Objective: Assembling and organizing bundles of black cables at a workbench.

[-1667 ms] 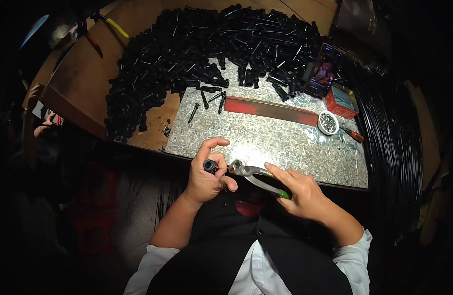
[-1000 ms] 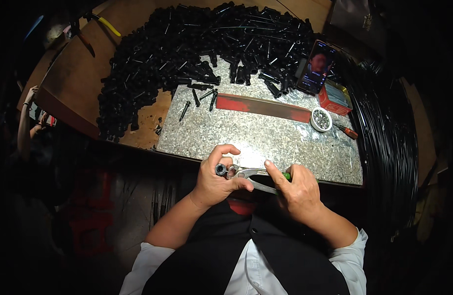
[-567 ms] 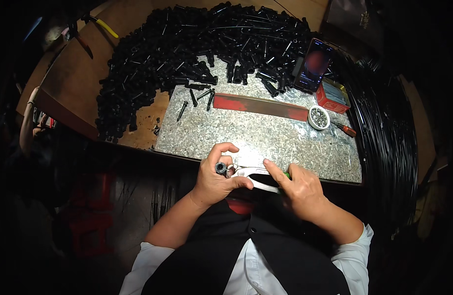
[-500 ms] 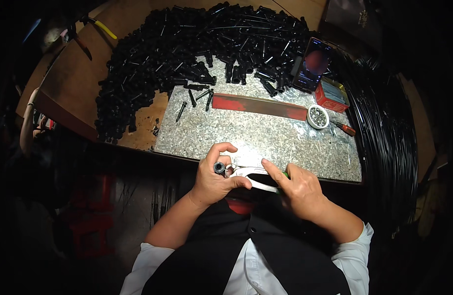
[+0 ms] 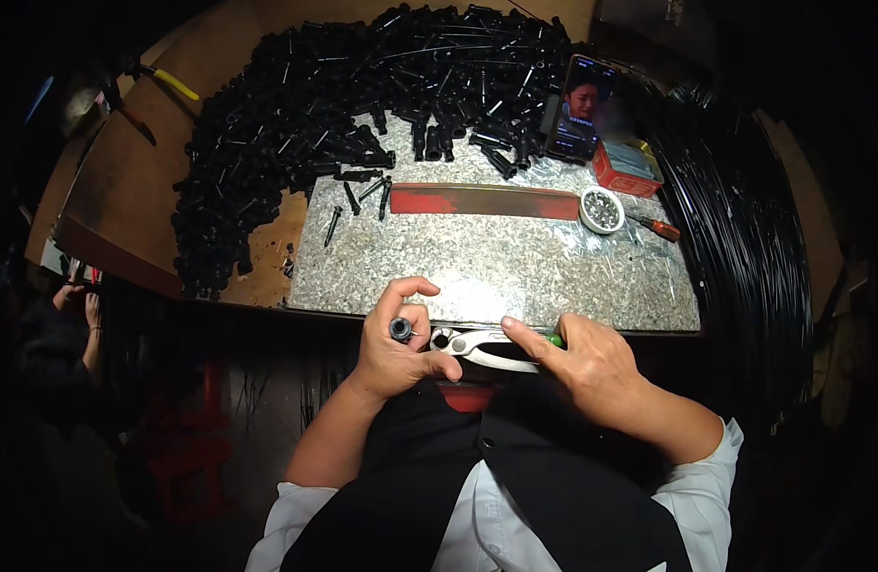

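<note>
In front of the near edge of the work surface, my left hand (image 5: 389, 343) is closed around a black tubular part (image 5: 401, 329), its round hollow end facing up. The index finger is curled above it and the thumb stretches toward the tool. A pair of end-cutting pincers (image 5: 461, 345) with a silvery head and green handle covering is in my right hand (image 5: 591, 359). The right index finger lies extended along the upper handle. Just right of the tube, the rounded jaws point left, a small gap from it. My palm hides most of the handles.
A big heap of black tubular parts (image 5: 267, 143) covers the back left. On the speckled slab (image 5: 486, 253) lie a red-brown bar (image 5: 482, 201), a white cup of small metal pieces (image 5: 602, 210) and a screwdriver (image 5: 661, 228). A phone (image 5: 580, 110) and black rods (image 5: 744, 248) are at right.
The pincers' jaws have drawn away from the black tube, opening a gap between them. My whole view has shifted slightly, and another person's hands now show at the far left.
</note>
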The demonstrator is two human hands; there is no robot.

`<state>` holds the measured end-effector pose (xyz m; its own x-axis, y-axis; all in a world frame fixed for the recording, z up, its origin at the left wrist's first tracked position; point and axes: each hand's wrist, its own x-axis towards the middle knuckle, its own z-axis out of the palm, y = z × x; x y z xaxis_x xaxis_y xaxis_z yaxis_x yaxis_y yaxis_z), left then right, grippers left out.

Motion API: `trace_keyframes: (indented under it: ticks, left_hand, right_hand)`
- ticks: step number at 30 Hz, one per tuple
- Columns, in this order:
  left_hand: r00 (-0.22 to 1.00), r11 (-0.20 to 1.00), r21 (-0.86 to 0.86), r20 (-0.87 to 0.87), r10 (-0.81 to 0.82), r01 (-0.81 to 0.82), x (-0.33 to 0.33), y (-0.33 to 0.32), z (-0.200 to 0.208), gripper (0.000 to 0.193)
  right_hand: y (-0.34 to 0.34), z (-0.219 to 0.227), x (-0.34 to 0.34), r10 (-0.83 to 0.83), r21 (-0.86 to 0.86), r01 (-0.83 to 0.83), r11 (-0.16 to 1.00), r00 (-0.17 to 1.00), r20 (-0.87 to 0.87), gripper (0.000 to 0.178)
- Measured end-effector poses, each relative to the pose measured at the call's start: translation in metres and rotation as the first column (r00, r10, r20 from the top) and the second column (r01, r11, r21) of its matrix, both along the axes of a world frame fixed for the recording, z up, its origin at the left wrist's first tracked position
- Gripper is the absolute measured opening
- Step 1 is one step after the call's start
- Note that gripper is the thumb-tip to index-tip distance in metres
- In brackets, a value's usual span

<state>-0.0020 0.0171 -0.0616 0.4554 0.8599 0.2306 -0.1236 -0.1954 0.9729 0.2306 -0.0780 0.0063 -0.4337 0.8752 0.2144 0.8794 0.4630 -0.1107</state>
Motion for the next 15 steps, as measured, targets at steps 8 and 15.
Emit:
trace_keyframes:
  ticks: [8,15]
  left_hand:
    - [0.992,0.995,-0.042,-0.085,-0.090,0.086,0.001,-0.009,0.005,0.066]
    - [0.993,0.998,-0.026,-0.110,-0.054,0.051,0.004,-0.014,0.007,0.052]
  right_hand:
    - [-0.006,0.008,-0.002,0.033,0.005,-0.033,0.999,0.999,-0.013,0.062]
    - [-0.005,-0.004,-0.006,0.028,-0.015,-0.029,0.999,0.999,-0.035,0.066]
